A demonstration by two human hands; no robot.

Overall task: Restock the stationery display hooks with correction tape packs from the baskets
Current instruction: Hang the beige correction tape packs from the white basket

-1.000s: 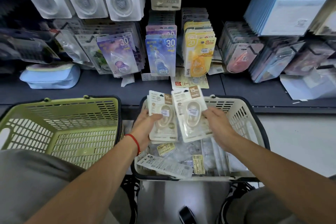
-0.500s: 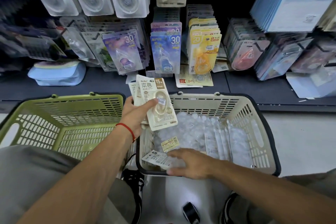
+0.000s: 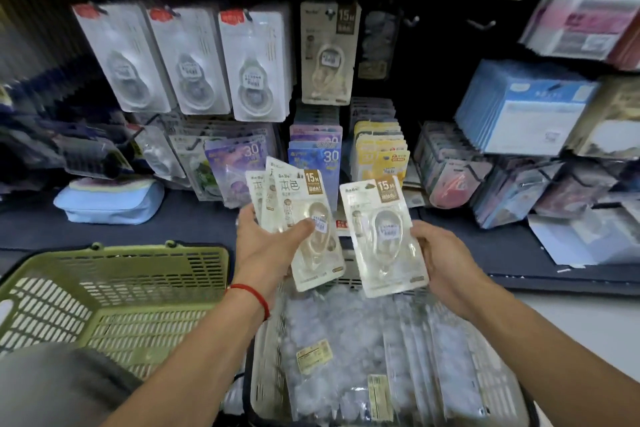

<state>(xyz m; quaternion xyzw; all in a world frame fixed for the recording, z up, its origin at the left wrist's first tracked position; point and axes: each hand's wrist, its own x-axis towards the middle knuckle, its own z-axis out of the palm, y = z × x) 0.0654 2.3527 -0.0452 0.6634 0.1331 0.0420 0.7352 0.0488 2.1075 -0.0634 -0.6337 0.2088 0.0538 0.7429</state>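
My left hand (image 3: 268,246) grips a small fanned stack of cream correction tape packs (image 3: 300,218) marked 15M, thumb across the front one. My right hand (image 3: 440,256) holds one more cream pack (image 3: 382,236) by its right edge. Both are raised above the white basket (image 3: 491,381), which holds several clear-wrapped packs (image 3: 349,340). On the display above, one matching cream pack (image 3: 327,52) hangs on a hook, with bare hooks (image 3: 412,22) to its right.
A green basket (image 3: 114,291) with nothing visible inside stands at the left. Grey-white packs (image 3: 194,59) hang left of the cream one. Purple, blue and yellow packs (image 3: 379,152) fill lower hooks. A blue pouch (image 3: 110,203) lies on the dark shelf (image 3: 194,218).
My right hand came up out of the white basket with a cream pack. My left hand rose with its stack, and my view tilted up toward the hooks.
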